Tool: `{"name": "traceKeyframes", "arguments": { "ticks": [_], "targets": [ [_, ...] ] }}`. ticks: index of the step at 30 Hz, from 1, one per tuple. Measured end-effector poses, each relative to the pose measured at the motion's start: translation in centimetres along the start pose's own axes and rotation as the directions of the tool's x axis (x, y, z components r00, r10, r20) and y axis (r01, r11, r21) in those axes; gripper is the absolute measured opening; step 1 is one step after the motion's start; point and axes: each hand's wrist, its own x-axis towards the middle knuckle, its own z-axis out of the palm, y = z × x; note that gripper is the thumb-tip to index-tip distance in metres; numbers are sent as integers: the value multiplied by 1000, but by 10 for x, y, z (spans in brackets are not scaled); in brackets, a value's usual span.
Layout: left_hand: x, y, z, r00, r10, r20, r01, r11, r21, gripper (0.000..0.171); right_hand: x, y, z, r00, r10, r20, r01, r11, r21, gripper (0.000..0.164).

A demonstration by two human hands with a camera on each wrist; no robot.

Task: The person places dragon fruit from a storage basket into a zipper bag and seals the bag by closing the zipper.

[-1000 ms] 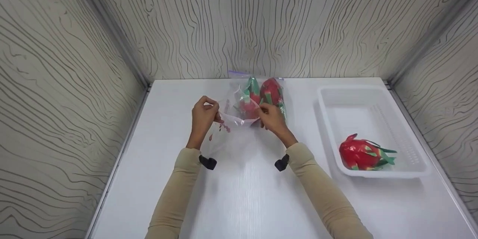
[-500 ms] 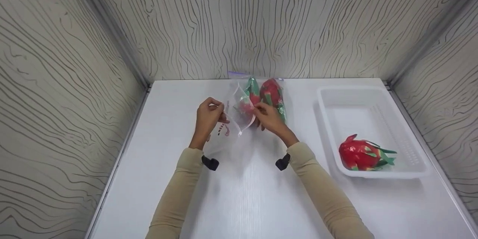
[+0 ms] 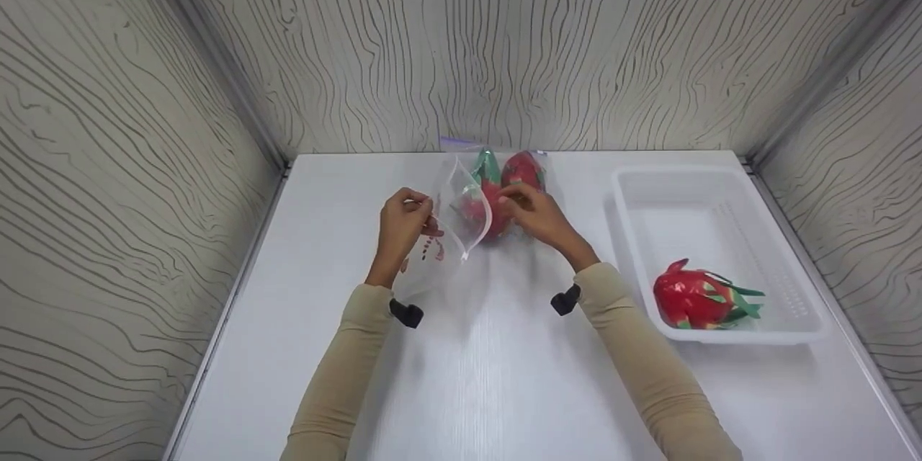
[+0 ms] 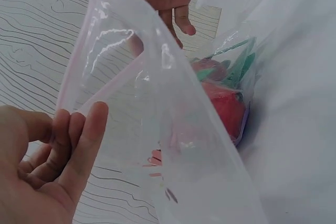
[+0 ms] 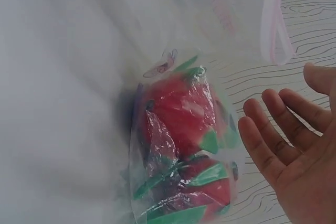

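“Since half a second ago, the right hand has left the rim of the upper zip bag and drifted toward 3 o'clock; the left hand looks unmoved.”

“Work outward from the person, then.”

“Nearest are two tan sleeves, each with a black wrist camera. At 4 o'clock from the hands, a dragon fruit lies at the near end of a white plastic basket, perhaps kept to that side so the middle of the table is free for bagging.”

“And each grip?”

“Left, closed to a pinch on the bag's edge. Right, nothing held: the fingers are loosely spread, apart from the pink zip strip.”

“Why hold one side only?”

“My guess is that limp film needs one steady anchor, and the strip seems stiff enough to keep the mouth gaping toward 3 o'clock.”

“Anything inside?”

“It looks unfilled, though film over film is hard to read. Beyond, at 1 o'clock, two dragon fruits lie side by side in a second bag, its purple zip at the table's far edge, probably pushed back for room. Behind stands a wood-grain wall.”
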Motion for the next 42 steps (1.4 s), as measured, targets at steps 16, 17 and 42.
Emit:
{"name": "traceKeyframes", "arguments": {
  "ticks": [16,17,42],
  "targets": [
    [2,0,-1,999,-2,-49,4,999,35,12,-2,0,-40,998,-59,18,61,992,-112,42],
    [2,1,-1,999,-3,-52,4,1000,30,12,-2,1,-43,998,-63,15,64,991,-119,42],
    [3,-2,-5,995,-24,-93,25,1000,12,12,-21,17,-101,999,-24,21,28,976,-215,48]
  ]
}}
